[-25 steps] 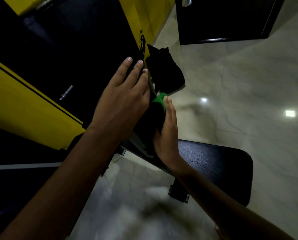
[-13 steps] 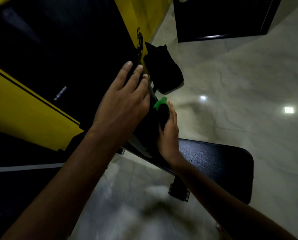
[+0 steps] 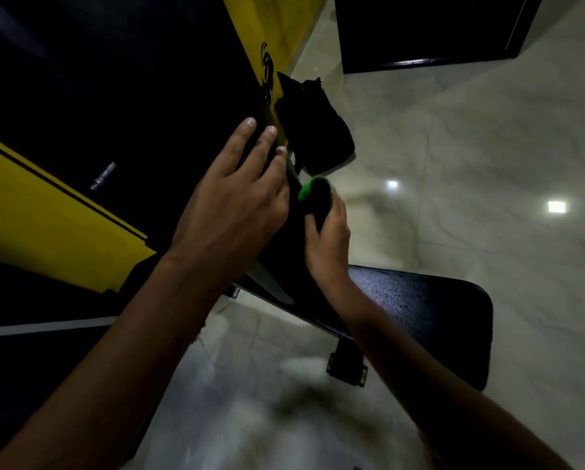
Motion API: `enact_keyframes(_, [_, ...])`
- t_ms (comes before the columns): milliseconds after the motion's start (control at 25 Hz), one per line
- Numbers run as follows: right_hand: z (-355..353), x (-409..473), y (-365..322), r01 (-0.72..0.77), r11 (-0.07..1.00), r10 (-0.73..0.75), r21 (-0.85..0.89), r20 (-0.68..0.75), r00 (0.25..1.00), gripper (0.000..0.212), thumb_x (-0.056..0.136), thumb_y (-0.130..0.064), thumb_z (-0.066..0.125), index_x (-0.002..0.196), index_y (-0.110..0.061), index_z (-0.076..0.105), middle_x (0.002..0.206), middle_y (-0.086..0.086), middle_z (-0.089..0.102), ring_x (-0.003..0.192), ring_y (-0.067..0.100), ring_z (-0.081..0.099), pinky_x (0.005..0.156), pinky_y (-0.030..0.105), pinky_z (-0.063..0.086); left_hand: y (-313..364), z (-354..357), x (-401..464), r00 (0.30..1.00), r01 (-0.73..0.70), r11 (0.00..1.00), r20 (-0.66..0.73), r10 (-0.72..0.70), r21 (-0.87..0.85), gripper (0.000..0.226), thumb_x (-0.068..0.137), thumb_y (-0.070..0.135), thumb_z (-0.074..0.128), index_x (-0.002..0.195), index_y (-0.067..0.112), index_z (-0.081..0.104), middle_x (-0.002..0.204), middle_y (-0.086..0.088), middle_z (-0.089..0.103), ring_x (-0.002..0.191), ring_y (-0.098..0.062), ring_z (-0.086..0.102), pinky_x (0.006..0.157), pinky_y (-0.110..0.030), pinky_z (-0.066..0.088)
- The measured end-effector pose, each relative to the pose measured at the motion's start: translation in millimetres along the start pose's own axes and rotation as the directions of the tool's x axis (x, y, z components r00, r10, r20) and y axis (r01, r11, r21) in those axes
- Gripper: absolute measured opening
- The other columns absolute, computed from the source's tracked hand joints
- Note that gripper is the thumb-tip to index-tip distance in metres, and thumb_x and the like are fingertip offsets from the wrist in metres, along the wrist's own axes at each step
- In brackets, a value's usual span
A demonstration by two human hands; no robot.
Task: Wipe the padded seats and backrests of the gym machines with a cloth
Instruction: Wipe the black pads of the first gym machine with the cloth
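Observation:
My left hand [image 3: 236, 201] lies flat, fingers spread, on the top of a black padded backrest [image 3: 284, 252] that rises from a black padded seat [image 3: 430, 320]. My right hand [image 3: 328, 239] presses a green cloth [image 3: 309, 191] against the right face of that backrest, just below its top edge. Only a small bunched corner of the cloth shows above my fingers; the part under them is hidden. The seat stretches toward the lower right, its surface speckled.
A yellow and black machine frame [image 3: 46, 215] fills the left side. A black bag [image 3: 314, 130] sits on the pale tiled floor [image 3: 487, 164] beyond the backrest. A dark door or panel [image 3: 420, 28] stands at the top right. A seat bracket [image 3: 347, 368] shows underneath.
My right hand has curled more tightly around the green cloth and slid slightly along the backrest. My left hand stays flat on the backrest top.

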State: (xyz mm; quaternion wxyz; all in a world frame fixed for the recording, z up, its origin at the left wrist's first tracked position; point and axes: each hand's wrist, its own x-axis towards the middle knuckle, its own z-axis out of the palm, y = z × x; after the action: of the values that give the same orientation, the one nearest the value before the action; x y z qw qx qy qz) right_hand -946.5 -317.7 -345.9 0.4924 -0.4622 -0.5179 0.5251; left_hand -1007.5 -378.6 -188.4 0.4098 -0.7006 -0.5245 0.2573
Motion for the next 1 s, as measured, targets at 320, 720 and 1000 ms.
enact_keyframes(320, [2,-11,23,-0.031,0.999,0.031,0.020,0.011,0.999,0.057,0.089,-0.014,0.051,0.143,0.000,0.034,0.149,0.015,0.035,0.139,0.025,0.032,0.114,0.045,0.027,15,-2,6,0.984,-0.086,0.994,0.159,0.075,0.064,0.054,0.096,0.027,0.031,0.145,0.006,0.029,0.155,-0.015,0.024,0.144,-0.036,0.016,0.115,-0.052,0.004])
enact_keyframes(720, [-1,-27,44,-0.080,0.995,0.076,0.054,0.087,0.993,0.064,0.090,-0.029,0.049,0.147,-0.008,0.027,0.153,0.009,0.029,0.142,0.021,0.027,0.115,0.045,0.025,33,9,3,0.977,-0.090,0.996,0.196,0.087,0.007,0.059,0.095,0.027,0.015,0.148,0.000,0.014,0.158,-0.020,0.009,0.145,-0.039,0.002,0.110,-0.052,-0.011])
enact_keyframes(1000, [-1,-61,58,-0.013,0.995,0.000,0.098,0.131,0.991,0.068,0.091,-0.034,0.050,0.148,-0.009,0.022,0.157,0.003,0.018,0.145,0.015,0.017,0.119,0.040,0.019,37,14,5,0.987,-0.078,0.996,0.144,0.070,0.049,0.061,0.092,0.032,0.018,0.147,0.007,0.026,0.156,-0.013,0.024,0.145,-0.033,0.014,0.115,-0.050,0.000])
